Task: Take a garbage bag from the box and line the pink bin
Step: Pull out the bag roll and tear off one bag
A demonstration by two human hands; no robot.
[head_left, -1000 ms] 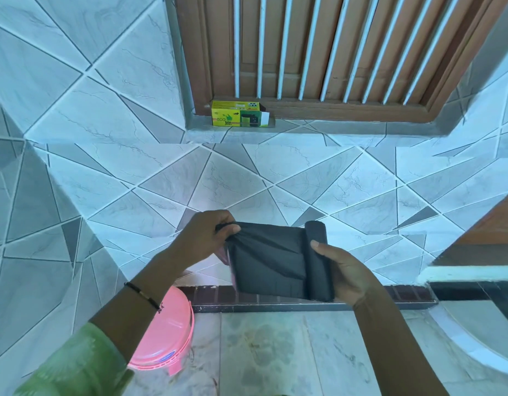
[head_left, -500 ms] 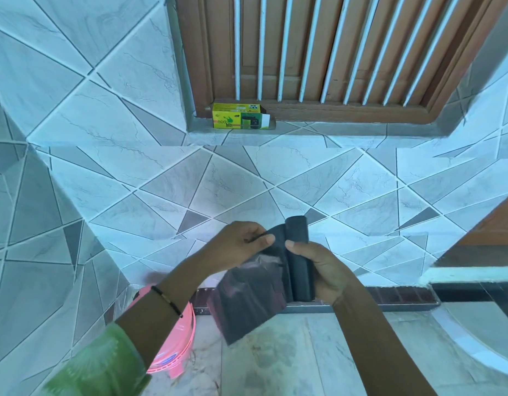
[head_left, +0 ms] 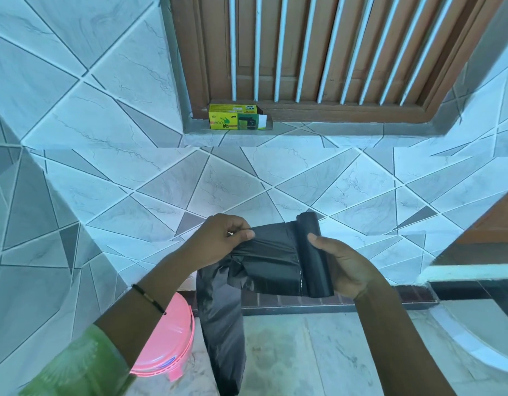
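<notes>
Right hand (head_left: 347, 267) grips bag roll (head_left: 314, 255); left hand (head_left: 218, 241) pinches unrolled bag (head_left: 264, 261), stretched to tear, above pink bin (head_left: 167, 347).

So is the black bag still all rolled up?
Partly unrolled. The left hand pulls a stretch of garbage bag off the roll held by the right hand, and its end hangs down.
</notes>
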